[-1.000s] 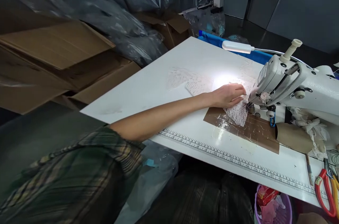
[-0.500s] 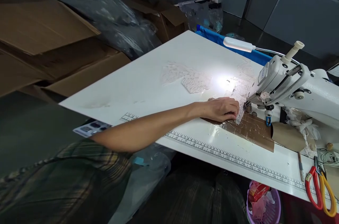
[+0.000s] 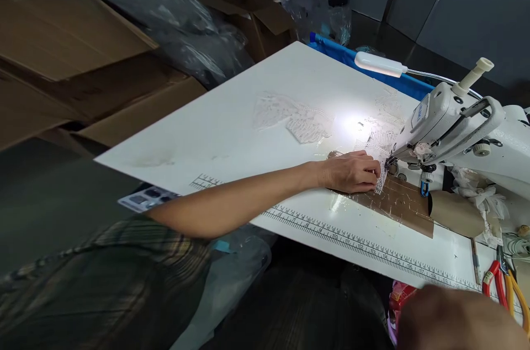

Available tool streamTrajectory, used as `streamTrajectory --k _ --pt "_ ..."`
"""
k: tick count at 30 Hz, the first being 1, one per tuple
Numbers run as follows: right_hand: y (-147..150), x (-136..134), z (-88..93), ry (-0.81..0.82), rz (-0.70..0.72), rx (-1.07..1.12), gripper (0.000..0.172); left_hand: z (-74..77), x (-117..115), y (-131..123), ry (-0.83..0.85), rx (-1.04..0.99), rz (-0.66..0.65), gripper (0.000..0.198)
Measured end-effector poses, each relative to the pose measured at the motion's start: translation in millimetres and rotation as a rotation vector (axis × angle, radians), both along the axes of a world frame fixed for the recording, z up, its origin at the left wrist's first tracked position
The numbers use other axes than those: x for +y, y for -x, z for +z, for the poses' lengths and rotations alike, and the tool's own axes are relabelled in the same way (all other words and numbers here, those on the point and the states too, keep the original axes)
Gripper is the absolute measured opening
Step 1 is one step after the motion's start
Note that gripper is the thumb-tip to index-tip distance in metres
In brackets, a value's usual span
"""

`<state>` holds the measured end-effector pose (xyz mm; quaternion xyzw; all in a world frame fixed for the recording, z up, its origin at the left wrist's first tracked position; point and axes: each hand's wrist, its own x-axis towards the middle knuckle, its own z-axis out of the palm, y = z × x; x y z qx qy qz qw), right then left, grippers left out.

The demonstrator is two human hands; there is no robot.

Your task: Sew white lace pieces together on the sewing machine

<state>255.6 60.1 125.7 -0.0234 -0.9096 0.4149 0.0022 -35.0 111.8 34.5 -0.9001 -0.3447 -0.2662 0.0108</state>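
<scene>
My left hand (image 3: 354, 171) rests on the table beside the needle area of a white sewing machine (image 3: 449, 123). Its curled fingers are closed on the edge of a piece of white lace (image 3: 380, 176), which runs under the machine's presser foot. Beneath hand and lace lies a brown sheet (image 3: 397, 203) strewn with loose threads. At the bottom right, my right hand (image 3: 459, 319) shows as a blur close to the camera, its fingers not distinguishable. More lace (image 3: 308, 125) lies flat further left on the tabletop.
A ruler scale (image 3: 331, 234) runs along the front edge of the white table (image 3: 215, 129). Scissors with red and orange handles (image 3: 499, 284) and a thin tool (image 3: 475, 261) lie at right. A lamp (image 3: 381, 64) lights the work. Cardboard boxes (image 3: 74, 35) stand at left.
My right hand has come into view at the bottom right, covering most of the purple basket and part of the scissors. My left hand stays at the lace; the view has shifted slightly.
</scene>
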Motion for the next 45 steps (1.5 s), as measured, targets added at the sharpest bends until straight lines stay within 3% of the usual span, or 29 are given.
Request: streamTrajectory --k 1,3,5,9,13,16,20,27,36,45 --pt "7 14 -1.1 -0.01 -0.105 -0.022 0.02 0.9 -1 -1 -0.019 0.003 0.006 0.019" --pt "24 44 -8.8 -0.045 -0.533 -0.131 0.027 2.7 -2 -3 -0.053 -0.007 0.018 0.021" --pt "41 73 -21.8 -0.129 -0.723 -0.119 0.031 3.9 -2 -4 -0.081 -0.016 0.021 0.022" --pt "62 104 -48.0 -0.243 -0.766 -0.089 0.032 3.5 -2 -6 -0.097 0.05 -0.014 0.023" --pt "65 104 -64.7 -0.282 -0.855 0.018 0.032 2.4 -2 -5 -0.148 0.108 -0.03 0.025" --pt "61 101 -72.5 -0.314 -0.842 0.063 0.033 3.6 -3 -5 -0.138 0.141 -0.025 0.024" --pt "55 101 -78.3 -0.412 -0.711 0.126 0.036 5.9 -4 -5 -0.133 0.176 -0.016 0.026" --pt "53 103 -82.1 -0.621 -0.587 0.075 0.038 7.9 -5 -6 -0.207 0.196 -0.012 0.033" --pt "53 101 -78.1 -0.629 -0.557 0.047 0.036 14.2 -10 -9 -0.102 0.263 0.015 0.033" --pt "54 99 -75.8 -0.638 -0.543 -0.002 0.039 19.7 -2 -8 -0.002 0.185 -0.025 0.02"
